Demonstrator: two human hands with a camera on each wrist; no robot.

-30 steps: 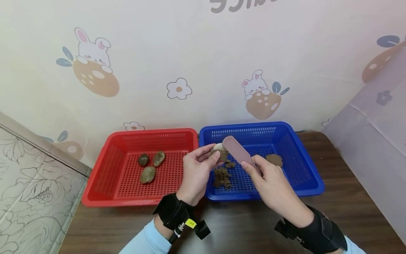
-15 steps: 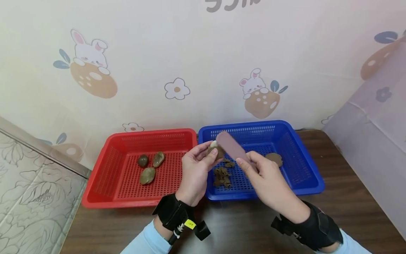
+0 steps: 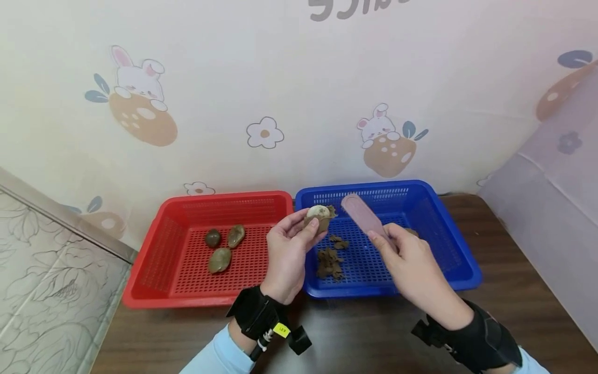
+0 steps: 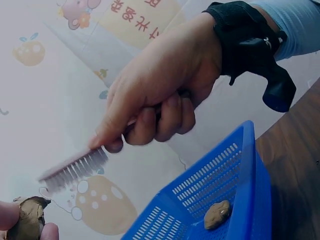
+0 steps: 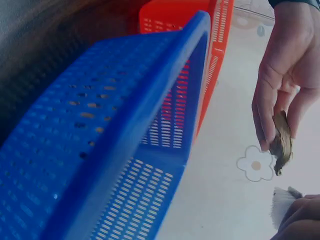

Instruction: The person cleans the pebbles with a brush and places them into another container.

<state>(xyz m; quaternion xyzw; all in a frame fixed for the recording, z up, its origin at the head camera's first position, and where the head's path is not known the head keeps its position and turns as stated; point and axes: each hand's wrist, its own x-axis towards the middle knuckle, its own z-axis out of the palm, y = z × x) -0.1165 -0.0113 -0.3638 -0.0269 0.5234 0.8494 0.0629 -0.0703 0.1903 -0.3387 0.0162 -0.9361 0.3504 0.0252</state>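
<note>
Between its thumb and fingers my left hand point(image 3: 286, 254) holds a pale stone point(image 3: 317, 211) partly coated in brown clay, above the blue basket's left side. A ragged flap of clay sticks out at the stone's right edge. My right hand point(image 3: 417, 262) grips a pinkish brush point(image 3: 362, 213) by its handle. In the left wrist view the brush's pale bristles point(image 4: 80, 170) face down, apart from the clay. Clay scraps point(image 3: 329, 263) lie in the blue basket point(image 3: 446, 283). Another clay-coated lump point(image 4: 217, 215) lies there too, mostly hidden behind my right hand in the head view.
To the left stands a red basket point(image 3: 140, 280) with three smooth, shiny stones point(image 3: 219, 259) in it. Both baskets sit side by side on a dark wooden table point(image 3: 355, 332), against a wall point(image 3: 299, 78) printed with rabbits.
The brush went left over the stone, then moved off to the right. More of the stone's pale surface shows now. My left hand keeps its hold in nearly the same place.
</note>
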